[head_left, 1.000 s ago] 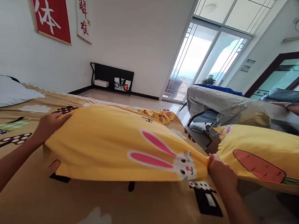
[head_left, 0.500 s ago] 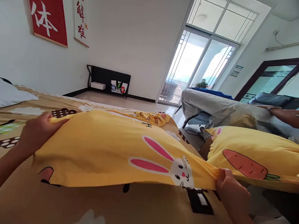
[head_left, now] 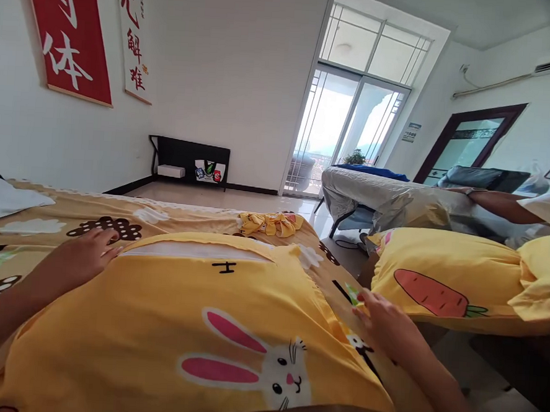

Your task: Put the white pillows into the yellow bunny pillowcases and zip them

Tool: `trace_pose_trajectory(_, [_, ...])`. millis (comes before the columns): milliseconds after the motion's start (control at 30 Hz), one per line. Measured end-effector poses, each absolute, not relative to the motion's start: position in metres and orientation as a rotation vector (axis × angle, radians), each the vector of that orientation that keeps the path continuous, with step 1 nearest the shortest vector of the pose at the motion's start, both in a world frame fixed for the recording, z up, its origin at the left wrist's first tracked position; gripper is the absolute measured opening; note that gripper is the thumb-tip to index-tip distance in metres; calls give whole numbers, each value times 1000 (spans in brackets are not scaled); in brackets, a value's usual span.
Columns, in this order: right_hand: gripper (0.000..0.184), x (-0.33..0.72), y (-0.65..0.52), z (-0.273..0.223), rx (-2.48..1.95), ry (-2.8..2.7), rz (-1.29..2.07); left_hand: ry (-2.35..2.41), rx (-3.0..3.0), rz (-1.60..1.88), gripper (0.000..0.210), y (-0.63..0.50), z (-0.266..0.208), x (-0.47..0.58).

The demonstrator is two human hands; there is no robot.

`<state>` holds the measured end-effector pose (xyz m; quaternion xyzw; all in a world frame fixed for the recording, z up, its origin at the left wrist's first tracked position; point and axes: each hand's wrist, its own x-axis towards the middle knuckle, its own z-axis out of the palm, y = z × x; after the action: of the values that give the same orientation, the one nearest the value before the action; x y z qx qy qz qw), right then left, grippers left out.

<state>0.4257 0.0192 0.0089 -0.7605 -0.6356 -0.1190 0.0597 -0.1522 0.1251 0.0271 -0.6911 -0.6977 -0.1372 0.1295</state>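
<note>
A yellow pillowcase [head_left: 147, 310] with a pink-eared rabbit print lies on the bed in front of me. Along its far side the opening gapes, and a strip of the white pillow [head_left: 193, 250] inside shows. My left hand [head_left: 78, 257] is over the far left corner, its fingers stretched out; whether the fingertips touch the cloth is unclear. Off the right edge, above the bedsheet, my right hand [head_left: 382, 318] has its fingers loosely bent and apart, holding nothing I can see.
Beyond the pillow, a bunched yellow cloth [head_left: 271, 224] rests on the patterned bedsheet [head_left: 36, 227]. At right is another yellow pillow [head_left: 432, 271] with a carrot print. Behind it, another person's arm [head_left: 503, 204] reaches over a plastic-covered surface [head_left: 364, 188]. A white pillow [head_left: 9, 197] lies far left.
Both hands have let go of the pillowcase's edges. It has come down flat and nearer to me, its opening now showing at the far side.
</note>
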Motion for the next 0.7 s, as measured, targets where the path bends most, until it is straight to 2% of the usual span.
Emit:
trace_pose_trajectory(100, [38,366,21,103,-1906,-1697,-802,-1633,-1984,-828,63,117,113,-97])
trace_pose_trajectory(167, [46,325,23,154,-1621,-1635,-943,-1448,-1846,-1095,64,105,170,-67])
trace_pose_trajectory(233, [53,291,34,176,-1475,-1569,-977,-1305,-1752,-1251,62,101,207,-48])
trace_pose_trajectory(267, [55,278,44,171,-1457,-1557,-950,-1267,-1727,-1293,60,103,213,-41])
trace_pose_trajectory(300, [57,266,56,155,-1477,-1568,-892,-1269,-1716,-1312,58,109,208,-36])
trace_pose_trajectory(367, [57,247,87,100,-1649,-1678,-641,-1413,-1794,-1238,57,126,168,-22])
trace_pose_trajectory(400, [56,240,102,65,-1779,-1801,-428,-1579,-1888,-1125,57,134,135,-13])
trace_pose_trajectory(433, [55,235,117,32,-1896,-1908,-200,-1797,-2054,-868,59,142,97,-3])
trace_pose_trajectory(500, [56,231,141,-20,-1949,-1931,-88,-1875,-2206,-652,51,154,23,15])
trace_pose_trajectory(600, [56,237,156,-45,-2011,-1931,11,-1835,-2267,-495,56,167,-46,22])
trace_pose_trajectory(700, [57,248,152,-31,-2096,-1904,55,-1835,-2377,-348,59,184,-46,-2])
